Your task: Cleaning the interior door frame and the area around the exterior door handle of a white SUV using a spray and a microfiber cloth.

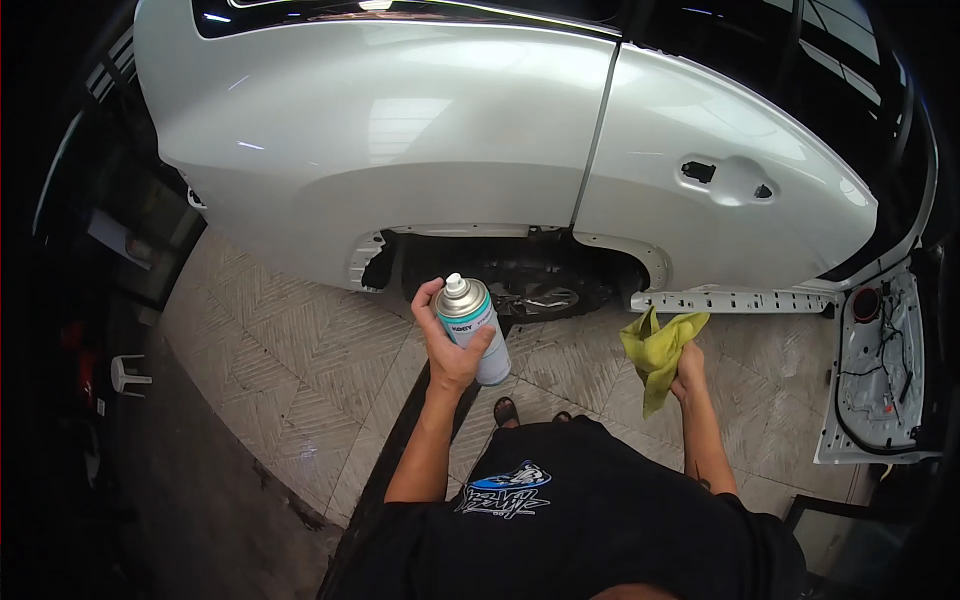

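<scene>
My left hand (455, 350) is wrapped round a spray can (470, 325), grey with a teal band and a white nozzle on top. The can is held upright, apart from the car. In my right hand (690, 372) a crumpled yellow-green cloth (662, 350) hangs down, its folds near the sill. Ahead of both hands stands the silver car body (450, 150), with its rear quarter panel and a door (740, 190) whose handle is off, leaving bare openings. Behind the can is the wheel (540, 290) in its dark arch.
An opened front door (885, 360) shows its bare inner panel on the right. A perforated sill strip (740, 302) runs under the rear door. Over on the left, a white stool (130, 374) stands on dark floor. Patterned tiles (270, 350) lie under the car's side.
</scene>
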Action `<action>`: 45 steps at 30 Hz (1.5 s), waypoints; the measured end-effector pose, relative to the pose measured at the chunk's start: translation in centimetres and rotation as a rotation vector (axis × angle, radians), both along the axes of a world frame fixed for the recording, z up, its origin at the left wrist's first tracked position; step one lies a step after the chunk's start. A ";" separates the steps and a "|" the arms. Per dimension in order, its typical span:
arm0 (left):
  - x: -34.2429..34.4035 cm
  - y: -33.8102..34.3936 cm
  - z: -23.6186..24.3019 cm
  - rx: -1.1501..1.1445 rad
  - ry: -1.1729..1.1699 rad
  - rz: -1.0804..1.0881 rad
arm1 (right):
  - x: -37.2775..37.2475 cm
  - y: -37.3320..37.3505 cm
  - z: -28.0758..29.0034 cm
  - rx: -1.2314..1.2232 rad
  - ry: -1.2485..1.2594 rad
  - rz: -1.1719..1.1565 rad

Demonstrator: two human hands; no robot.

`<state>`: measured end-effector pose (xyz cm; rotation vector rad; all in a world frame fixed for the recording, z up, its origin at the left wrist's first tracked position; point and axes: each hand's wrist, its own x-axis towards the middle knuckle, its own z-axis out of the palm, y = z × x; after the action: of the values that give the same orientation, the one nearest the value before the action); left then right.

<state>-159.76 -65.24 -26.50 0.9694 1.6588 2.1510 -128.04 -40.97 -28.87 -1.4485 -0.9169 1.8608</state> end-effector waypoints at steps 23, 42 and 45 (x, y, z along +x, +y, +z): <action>2.0 6.6 9.3 -0.309 0.643 0.343 | 8.4 -2.8 -3.9 0.061 1.216 0.150; -7.7 10.8 12.7 -0.345 0.836 0.500 | -5.8 -10.7 4.1 0.525 0.452 0.352; -7.7 9.6 11.4 -0.424 0.868 0.347 | -8.4 -7.2 4.1 0.922 0.027 0.443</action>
<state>-167.46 -55.68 -15.15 1.6990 2.6913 1.4652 -136.45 -48.16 -24.78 -0.6732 -1.8636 1.3667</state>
